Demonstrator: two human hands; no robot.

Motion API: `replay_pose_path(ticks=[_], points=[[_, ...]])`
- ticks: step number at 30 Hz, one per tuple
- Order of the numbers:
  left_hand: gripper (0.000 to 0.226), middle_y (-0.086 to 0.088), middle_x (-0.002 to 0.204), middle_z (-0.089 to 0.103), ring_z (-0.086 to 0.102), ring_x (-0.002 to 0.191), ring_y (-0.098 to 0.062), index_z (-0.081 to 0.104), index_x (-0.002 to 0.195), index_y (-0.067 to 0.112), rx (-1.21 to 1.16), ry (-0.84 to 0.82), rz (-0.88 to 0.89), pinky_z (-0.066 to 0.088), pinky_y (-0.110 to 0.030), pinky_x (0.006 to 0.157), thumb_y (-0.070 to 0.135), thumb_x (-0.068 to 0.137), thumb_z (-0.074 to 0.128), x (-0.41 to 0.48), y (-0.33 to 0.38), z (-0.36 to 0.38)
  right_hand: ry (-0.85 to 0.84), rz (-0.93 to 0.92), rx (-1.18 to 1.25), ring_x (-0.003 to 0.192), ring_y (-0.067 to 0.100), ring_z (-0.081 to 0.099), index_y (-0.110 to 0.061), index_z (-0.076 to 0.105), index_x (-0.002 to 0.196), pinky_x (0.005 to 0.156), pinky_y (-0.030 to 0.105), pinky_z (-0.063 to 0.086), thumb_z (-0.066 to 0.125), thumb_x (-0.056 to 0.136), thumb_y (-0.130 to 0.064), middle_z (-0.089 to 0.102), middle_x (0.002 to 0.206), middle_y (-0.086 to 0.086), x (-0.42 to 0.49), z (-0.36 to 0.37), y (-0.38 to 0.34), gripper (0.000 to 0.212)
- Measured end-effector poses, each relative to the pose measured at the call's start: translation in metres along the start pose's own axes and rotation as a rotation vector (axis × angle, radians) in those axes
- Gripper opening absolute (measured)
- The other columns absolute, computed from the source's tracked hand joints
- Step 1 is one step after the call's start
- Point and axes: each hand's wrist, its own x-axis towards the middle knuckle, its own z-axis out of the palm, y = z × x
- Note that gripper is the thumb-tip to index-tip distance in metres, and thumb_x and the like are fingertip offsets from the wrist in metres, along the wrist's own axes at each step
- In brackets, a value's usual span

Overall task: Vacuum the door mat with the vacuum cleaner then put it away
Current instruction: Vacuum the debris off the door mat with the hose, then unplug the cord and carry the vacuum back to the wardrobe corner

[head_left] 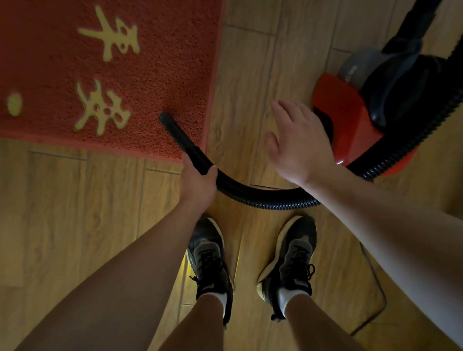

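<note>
Over the near right corner of the door mat (pixel 55 64), the left hand (pixel 198 181) was wrapped firmly round the black nozzle (pixel 177 135), fingers curled under it at the joint with the ribbed hose (pixel 267 199). The nozzle was tilted, with its open tip lying just inside that corner of the mat. Actual contact with the pile could not be confirmed.

From the grip, the hose curved away from the mat to its right, passed under the right forearm and ran on to the vacuum cleaner (pixel 351 119).

The right hand (pixel 301 146) was off the mat to its right, palm down, fingers straight and slightly spread, holding nothing. It overlapped the front of the cleaner's red shell; whether it touched could not be told.

The cleaner, a red and black canister, stood on the wooden floor (pixel 64 212), well apart from the mat's right edge.

The mat was red with yellow characters and lay flat on the floor.

Two dark laced shoes (pixel 210 260) stood on the floor short of the mat's near edge, apart from it. A thin cord (pixel 378 288) lay farther right of the mat.
</note>
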Motion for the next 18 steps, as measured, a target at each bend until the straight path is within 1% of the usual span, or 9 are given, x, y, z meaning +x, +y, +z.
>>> replay_pose_path(ticks=[1,3,5,7,8,9,12,14,18], points=[[0.062,0.007,0.125,0.053,0.052,0.109,-0.009,0.030,0.155,0.020,0.007,0.000,0.000,0.037,0.004,0.070,0.014,0.100,0.060,-0.001,0.002,-0.001,0.001,0.000,0.000,0.142,0.036,0.039,0.000,0.043,0.148,0.118,0.049,0.031,0.045,0.097,-0.027,0.047,0.150,0.020,-0.001,-0.001,-0.001,0.058],[0.063,0.005,0.127,0.051,0.051,0.115,-0.012,0.029,0.156,0.018,0.022,0.001,-0.021,0.038,-0.010,0.084,0.015,0.101,0.060,-0.004,0.007,-0.004,-0.001,-0.002,-0.002,0.141,0.037,0.040,0.000,0.043,0.147,0.118,0.050,0.032,0.045,0.097,-0.027,0.047,0.150,0.020,-0.002,-0.004,-0.002,0.057],[0.072,-0.001,0.142,0.049,0.050,0.129,-0.019,0.020,0.160,0.014,0.038,0.006,-0.066,0.038,-0.019,0.092,0.021,0.101,0.061,-0.006,0.014,-0.008,0.001,-0.008,-0.006,0.140,0.037,0.041,0.001,0.044,0.146,0.117,0.050,0.032,0.044,0.097,-0.027,0.048,0.149,0.020,-0.003,-0.008,-0.004,0.057],[0.076,-0.005,0.151,0.046,0.049,0.128,-0.016,0.016,0.161,0.014,0.054,0.019,-0.092,0.036,-0.015,0.088,0.026,0.101,0.061,-0.008,0.021,-0.012,0.003,-0.008,-0.002,0.139,0.038,0.042,0.001,0.046,0.145,0.116,0.051,0.033,0.043,0.097,-0.028,0.050,0.147,0.021,-0.004,-0.012,-0.006,0.056],[0.074,-0.005,0.149,0.047,0.049,0.123,-0.013,0.019,0.161,0.014,0.063,0.027,-0.082,0.033,-0.011,0.083,0.026,0.101,0.061,-0.011,0.024,-0.015,0.008,-0.008,-0.002,0.138,0.038,0.043,0.001,0.047,0.144,0.116,0.051,0.034,0.044,0.096,-0.027,0.051,0.146,0.021,-0.004,-0.014,-0.007,0.056],[0.071,-0.005,0.149,0.047,0.049,0.124,-0.012,0.022,0.160,0.013,0.076,0.033,-0.063,0.030,-0.009,0.084,0.027,0.101,0.061,-0.013,0.027,-0.018,0.011,-0.007,-0.004,0.138,0.038,0.044,0.001,0.048,0.143,0.115,0.052,0.034,0.044,0.095,-0.027,0.052,0.145,0.021,-0.005,-0.017,-0.007,0.056],[0.064,-0.008,0.156,0.043,0.042,0.141,-0.023,0.032,0.157,0.010,0.150,0.022,0.004,0.030,-0.020,0.104,0.034,0.102,0.058,-0.022,0.033,-0.029,0.005,-0.003,-0.009,0.138,0.038,0.043,0.001,0.049,0.142,0.115,0.053,0.034,0.041,0.095,-0.029,0.052,0.144,0.021,-0.007,-0.028,-0.011,0.056],[0.062,-0.012,0.159,0.038,0.035,0.146,-0.026,0.033,0.156,0.009,0.256,0.013,0.039,0.026,-0.030,0.116,0.037,0.105,0.052,-0.027,0.037,-0.037,-0.010,0.001,-0.019,0.141,0.037,0.040,0.000,0.046,0.144,0.117,0.052,0.032,0.038,0.096,-0.030,0.050,0.147,0.020,-0.009,-0.039,-0.015,0.058],[0.056,-0.014,0.162,0.032,0.026,0.151,-0.026,0.035,0.155,0.007,0.435,-0.003,0.132,0.017,-0.034,0.123,0.034,0.107,0.045,-0.041,0.051,-0.056,-0.003,0.011,-0.018,0.143,0.036,0.037,-0.002,0.045,0.146,0.119,0.050,0.027,0.040,0.097,-0.028,0.048,0.149,0.018,-0.014,-0.062,-0.022,0.056]])
